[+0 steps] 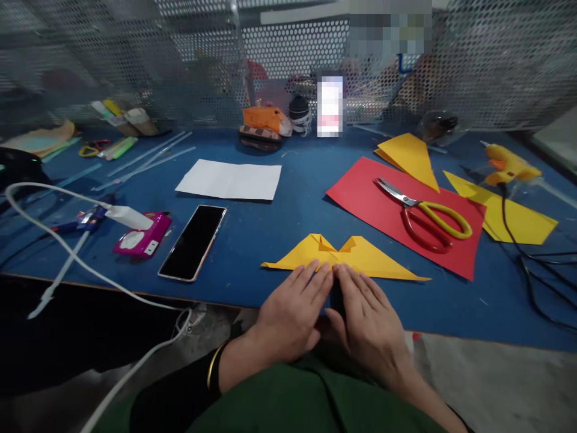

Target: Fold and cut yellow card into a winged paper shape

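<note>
While the left hand (291, 313) and right hand (372, 319) lie flat, fingers extended, they touch folded yellow paper (376, 258) at six o'clock on the blue tabletop (256, 231). From that paper, scissors (409, 202) lie on a red sheet (360, 187) at two o'clock, a phone (193, 242) at nine.

"What do you count?"
"One left hand (291, 310), one right hand (372, 319): two"
"Paper?"
"One folded yellow piece (374, 258), one white sheet (229, 180), one red sheet (356, 185), one orange-yellow sheet (410, 156), one yellow sheet (523, 219)"
"And tools?"
"One yellow glue gun (512, 165), one blue glue gun (92, 218), one large pair of scissors (409, 202)"
"Anything else?"
"One dark phone (193, 243), one pink socket block (148, 236)"
</note>
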`<state>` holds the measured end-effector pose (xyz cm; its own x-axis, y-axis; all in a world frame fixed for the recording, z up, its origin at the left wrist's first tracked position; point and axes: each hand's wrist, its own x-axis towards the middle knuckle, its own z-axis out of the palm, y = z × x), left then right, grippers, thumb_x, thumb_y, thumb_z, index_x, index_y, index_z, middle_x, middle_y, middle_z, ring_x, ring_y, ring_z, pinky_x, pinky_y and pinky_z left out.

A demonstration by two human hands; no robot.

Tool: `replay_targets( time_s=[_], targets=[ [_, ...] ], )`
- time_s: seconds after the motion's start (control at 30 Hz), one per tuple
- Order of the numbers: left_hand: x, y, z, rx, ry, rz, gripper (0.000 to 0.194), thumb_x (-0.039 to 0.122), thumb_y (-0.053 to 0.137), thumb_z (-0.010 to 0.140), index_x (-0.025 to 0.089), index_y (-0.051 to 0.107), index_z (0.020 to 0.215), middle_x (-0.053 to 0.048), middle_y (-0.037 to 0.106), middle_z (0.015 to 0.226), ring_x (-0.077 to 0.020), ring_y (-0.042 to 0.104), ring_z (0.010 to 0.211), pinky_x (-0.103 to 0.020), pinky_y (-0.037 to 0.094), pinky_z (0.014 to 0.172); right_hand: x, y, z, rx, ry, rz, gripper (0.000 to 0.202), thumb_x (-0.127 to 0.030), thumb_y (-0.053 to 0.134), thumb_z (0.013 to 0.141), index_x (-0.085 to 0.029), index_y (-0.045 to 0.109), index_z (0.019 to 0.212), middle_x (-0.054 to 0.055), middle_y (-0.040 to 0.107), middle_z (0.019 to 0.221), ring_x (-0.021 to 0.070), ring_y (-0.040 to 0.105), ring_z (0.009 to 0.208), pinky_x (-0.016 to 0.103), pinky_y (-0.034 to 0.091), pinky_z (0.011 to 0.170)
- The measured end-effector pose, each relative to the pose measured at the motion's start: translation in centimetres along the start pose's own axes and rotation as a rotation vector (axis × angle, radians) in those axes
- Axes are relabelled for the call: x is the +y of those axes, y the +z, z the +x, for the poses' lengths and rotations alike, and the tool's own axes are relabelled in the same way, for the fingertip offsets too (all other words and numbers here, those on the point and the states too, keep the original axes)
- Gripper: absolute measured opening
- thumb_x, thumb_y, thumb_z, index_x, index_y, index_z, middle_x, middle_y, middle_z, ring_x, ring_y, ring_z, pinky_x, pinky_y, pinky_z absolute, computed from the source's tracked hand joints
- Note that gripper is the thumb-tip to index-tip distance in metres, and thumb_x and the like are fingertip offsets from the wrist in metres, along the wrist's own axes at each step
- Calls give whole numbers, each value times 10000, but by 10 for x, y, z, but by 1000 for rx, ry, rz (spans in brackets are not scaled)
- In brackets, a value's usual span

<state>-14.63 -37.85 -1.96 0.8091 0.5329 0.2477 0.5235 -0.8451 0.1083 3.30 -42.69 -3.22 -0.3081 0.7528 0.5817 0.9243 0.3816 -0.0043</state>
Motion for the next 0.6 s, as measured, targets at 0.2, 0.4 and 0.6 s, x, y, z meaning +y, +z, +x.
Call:
replay_targets(
  time_s=[0.2, 0.4, 0.6],
  targets=[
    [-10, -8, -20, 125, -85, 86, 762, 641, 485, 942, 46, 502, 1418, -147, 543, 1469, -286, 473, 1398, -439, 292, 1205, 1, 2, -5, -2, 28, 24, 599, -231, 484, 996, 47, 332, 1505, 221, 672, 1289, 280, 653, 1179, 420, 495, 1006],
    [-20, -24, -45, 162, -220, 155, 767, 664, 443, 955, 50, 520, 1407, -172, 577, 1428, -320, 521, 1354, -500, 393, 1134, -1, 1, 3, -10, 45, 34, 618, -213, 494, 989, 13, 305, 1532, 209, 655, 1323, 268, 630, 1220, 409, 477, 1024],
    [-22, -20, -49, 179, -249, 127, 787, 682, 427, 950, 48, 520, 1407, -182, 581, 1423, -325, 491, 1379, -488, 450, 1106, 20, -6, -71, 146, 49, 51, 662, -160, 560, 907, -197, 385, 1544, 30, 788, 932, 207, 728, 817, 364, 500, 853]
  ],
)
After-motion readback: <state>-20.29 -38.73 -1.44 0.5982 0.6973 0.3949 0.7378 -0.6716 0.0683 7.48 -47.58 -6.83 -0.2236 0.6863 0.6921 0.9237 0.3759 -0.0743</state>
